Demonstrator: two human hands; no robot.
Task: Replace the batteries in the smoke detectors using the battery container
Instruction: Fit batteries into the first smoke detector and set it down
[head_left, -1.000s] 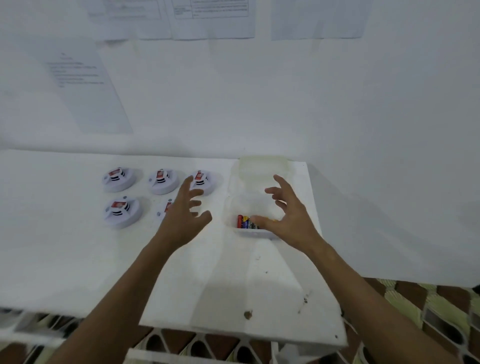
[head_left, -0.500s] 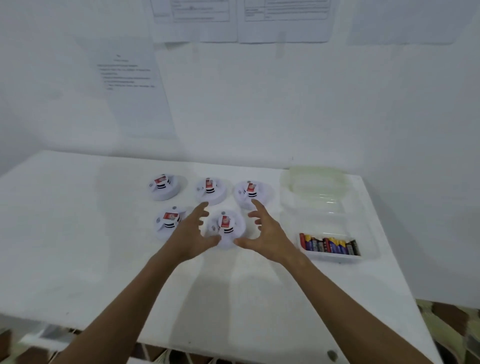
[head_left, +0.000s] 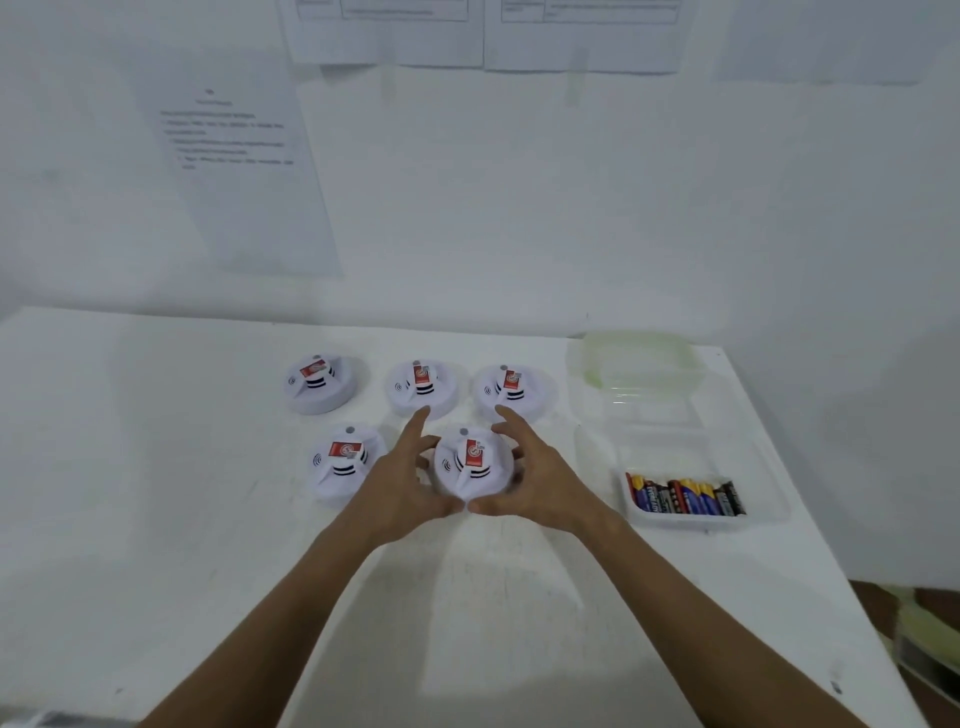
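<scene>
Head view: your left hand (head_left: 402, 491) and right hand (head_left: 540, 486) have just closed in, fingers gripping the round white smoke detector (head_left: 470, 465) mid-frame, so battery swapping starts.

Print on the wall papers (head_left: 228, 132) is too blurred to read, top sheets (head_left: 582, 31) cut off

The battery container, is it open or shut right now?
Open: the battery container shows bare batteries, and its lid lies behind it.
</scene>
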